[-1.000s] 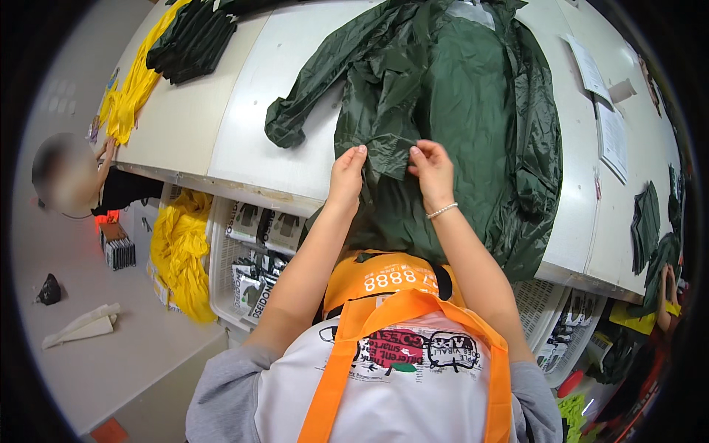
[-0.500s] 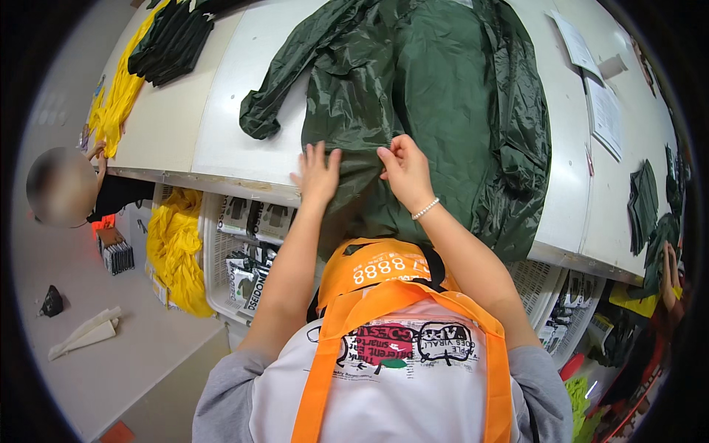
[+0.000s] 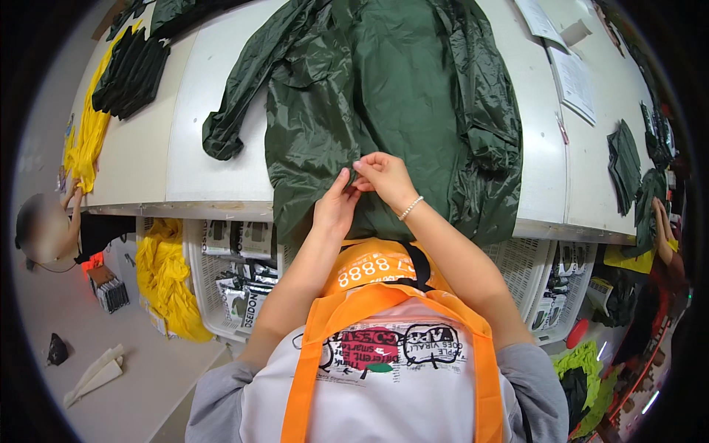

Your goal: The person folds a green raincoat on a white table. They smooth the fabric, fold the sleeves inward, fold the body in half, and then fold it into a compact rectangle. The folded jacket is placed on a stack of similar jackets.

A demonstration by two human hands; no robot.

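Observation:
A dark green raincoat (image 3: 406, 111), thin and shiny, lies spread over the table, its lower part hanging past the near edge toward my orange apron (image 3: 369, 266). One sleeve (image 3: 229, 125) is stretched out to the left. At the coat's front edge, my right hand (image 3: 388, 181) pinches the fabric between thumb and fingers. Close against it, my left hand (image 3: 336, 210) has its thumb and fingers closed on the same edge. The fingertips of both hands nearly touch, and the bit of cloth between them is mostly hidden.
White baskets of packaged items (image 3: 240, 288) stand under the table (image 3: 192, 148), beside yellow garments (image 3: 166, 280). Folded dark garments (image 3: 131, 74) lie at the far left, papers (image 3: 569, 81) at the right. A co-worker (image 3: 74, 229) is at the left; another person's hands (image 3: 665, 229) show at the right.
My left hand, spread open on the coat before, has come right and closed beside my right hand. My right hand keeps its pinch. The whole view has shifted a little.

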